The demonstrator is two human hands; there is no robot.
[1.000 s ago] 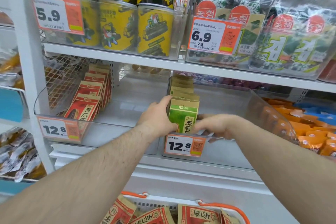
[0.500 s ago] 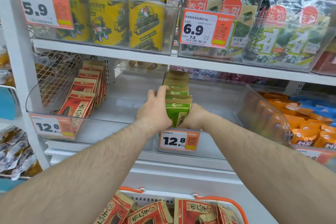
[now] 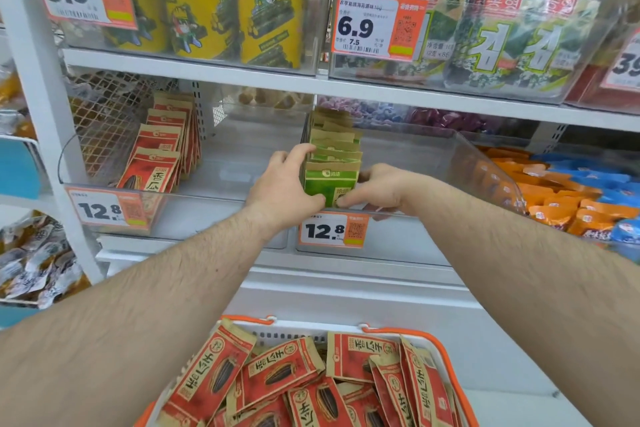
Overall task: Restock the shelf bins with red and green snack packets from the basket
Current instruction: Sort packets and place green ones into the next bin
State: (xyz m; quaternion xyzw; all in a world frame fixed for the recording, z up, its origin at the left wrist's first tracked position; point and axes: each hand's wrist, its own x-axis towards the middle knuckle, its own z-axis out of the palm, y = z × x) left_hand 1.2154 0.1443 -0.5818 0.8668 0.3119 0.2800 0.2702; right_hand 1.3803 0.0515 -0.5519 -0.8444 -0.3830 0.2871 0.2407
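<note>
— What did you see from where you stood?

— A white shelf [image 3: 214, 68] with clear bins. The left bin [image 3: 221, 196] held a leaning row of red packets [image 3: 157, 156] along its left side. The right bin [image 3: 460, 152] held a row of green packets [image 3: 334, 152] standing upright at its left end, just past the wall between the two bins.

— And the basket?

— It sat below, orange-rimmed [image 3: 446, 354], piled with more red packets [image 3: 291, 381] lying every which way.

— What were the hands doing?

— Both were on the green row. The left hand [image 3: 282, 189] curled round its left side, fingers over the top edges and thumb on the face of the front packet [image 3: 329, 182]. The right hand [image 3: 377, 189] pressed in from the right, its thumb on that same face, close to the left thumb. So the row was squeezed between them, at the front of the right bin, just above the 12.8 tag [image 3: 330, 230].

— Anything loose in either hand?

— Not that I could tell.
</note>
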